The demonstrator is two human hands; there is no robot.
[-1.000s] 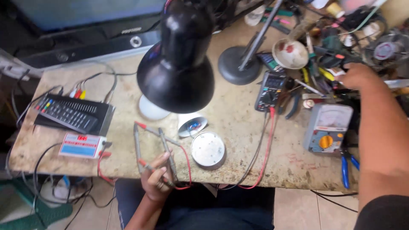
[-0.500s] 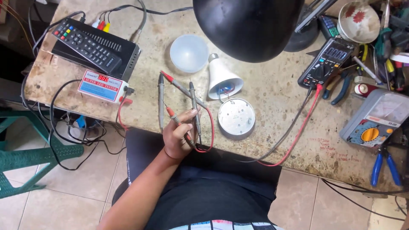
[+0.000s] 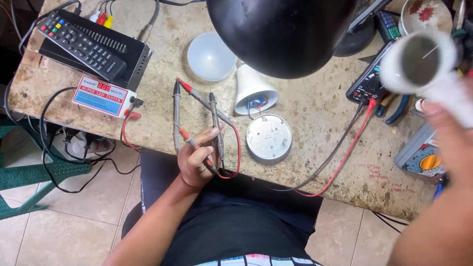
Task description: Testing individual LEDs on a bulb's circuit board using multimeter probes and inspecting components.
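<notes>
Left hand (image 3: 197, 160): grip closed around the test probes (image 3: 216, 125) at the worktop (image 3: 315, 103) edge; leads are pinched between the fingers.
Probe tips: pointed away from the grip, fanned apart.
Right hand (image 3: 451, 143): blurred; a white tube (image 3: 419, 61) is held, grip closure cannot be told.
Beyond left grip: white bulb base (image 3: 252, 91) and round LED plate (image 3: 269, 137), just beside each other.
Left of grip: LED tester box (image 3: 102, 96).

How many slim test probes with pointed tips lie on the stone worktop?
4: one black probe leftmost, one red-tipped probe angled beside it, one black probe and one red-banded probe at the left hand.
</notes>
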